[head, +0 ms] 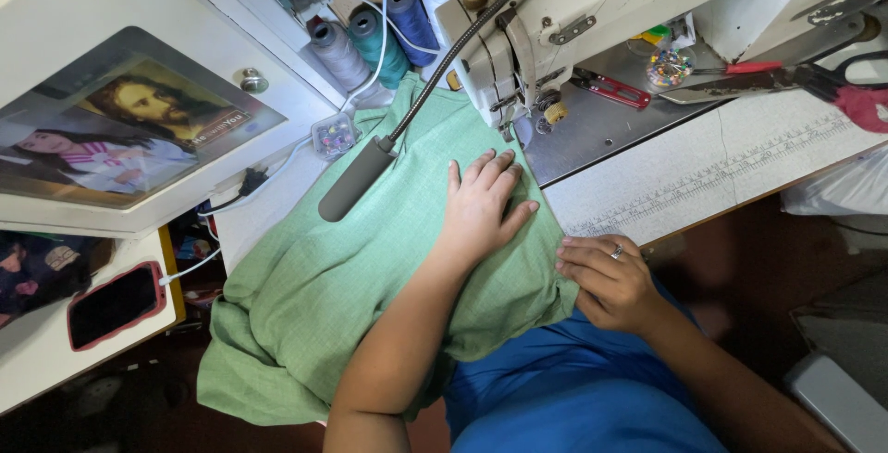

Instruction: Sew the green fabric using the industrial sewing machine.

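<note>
Head view: a piece of green woven fabric (324,296) fills the middle of the frame, draped from the sewing machine (573,9) at the top centre down over the edge of the white surface (703,175) towards the lower left, where it hangs in loose folds. The left hand (481,205) lies flat on the fabric at the centre of the frame, palm down, fingers (495,171) spread narrowly and pointing up towards the machine's needle area; it presses the cloth and grips nothing. The right hand (606,279), just right of centre and a little lower, rests on the fabric's right edge where it meets the surface, its fingers (583,254) curled and close together, pinching the folded edge; one finger bears a ring (616,252).

A grey gooseneck lamp (356,180) reaches down from the top of the frame and ends just left of the left hand, above the fabric. Thread cones (375,41) in grey, teal, blue and white stand at the top centre, left of the machine. Red-handled scissors (805,78) lie at the upper right, with small red snips (612,89) on the machine bed near them. A phone in a red case (116,305) lies at the lower left, well apart from the hands. A framed picture (120,129) sits at the upper left. Blue clothing (573,388) covers the lap at the bottom centre.
</note>
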